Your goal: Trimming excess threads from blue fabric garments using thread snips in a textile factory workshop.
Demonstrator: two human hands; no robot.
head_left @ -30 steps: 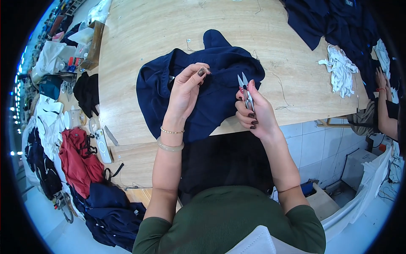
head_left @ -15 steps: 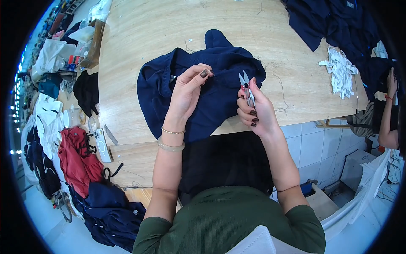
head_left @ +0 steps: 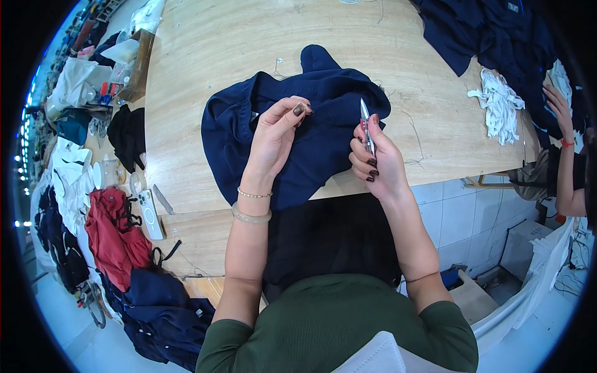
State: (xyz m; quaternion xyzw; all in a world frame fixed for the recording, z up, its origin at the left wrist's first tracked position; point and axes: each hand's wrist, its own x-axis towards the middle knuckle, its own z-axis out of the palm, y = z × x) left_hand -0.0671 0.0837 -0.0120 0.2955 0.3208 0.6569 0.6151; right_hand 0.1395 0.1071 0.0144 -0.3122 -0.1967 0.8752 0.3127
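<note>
A navy blue garment point(head_left: 298, 158) lies bunched on the wooden table before me, one narrow part of it pointing away from me. My left hand point(head_left: 281, 124) is raised over its middle, thumb and forefinger pinched together; whatever is between them is too small to make out. In my right hand point(head_left: 380, 152), over the garment's right edge, are thread snips point(head_left: 365, 118). Their blades point away from me and are closed together. The snips stand apart from my left hand.
White fabric strips point(head_left: 499, 105) and dark garments point(head_left: 485, 31) lie at the far right, by another person's hand point(head_left: 558, 109). On the left are a phone point(head_left: 150, 214), a red bag point(head_left: 112, 236) and a wooden box point(head_left: 140, 65). Loose threads lie on the table point(head_left: 261, 31).
The blades of the snips have closed in my right hand. My left hand has barely moved. At the right, the other person's hand has shifted toward the white strips.
</note>
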